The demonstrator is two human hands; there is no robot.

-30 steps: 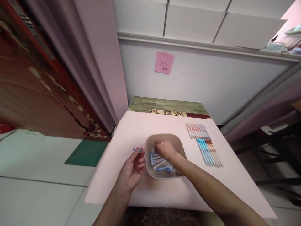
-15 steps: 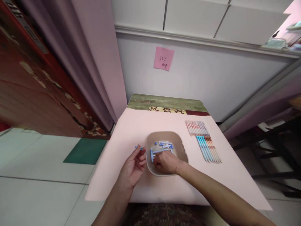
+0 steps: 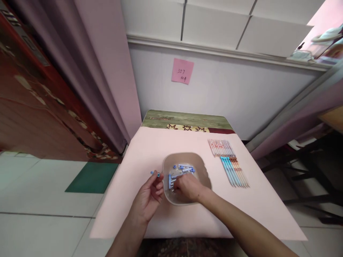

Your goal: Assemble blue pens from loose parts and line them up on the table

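My right hand has come back toward me inside the bowl: a second ago it was up at the far side, over the heap of pen parts, and now it sits at the near side, fingers curled down among the blue and white pieces. I cannot tell whether it has actually closed on one, because the back of the hand hides the fingertips. The far pieces, covered before, now lie in plain sight.

My left hand has hardly moved. It waits just left of the bowl, pinching a small blue cap between thumb and fingers, held up off the pink sheet on the bench.

My read is that the right hand is rummaging for a piece to go with the cap, and has not yet lifted anything out.

The finished pens lie in neat rows to the right of the bowl, untouched.
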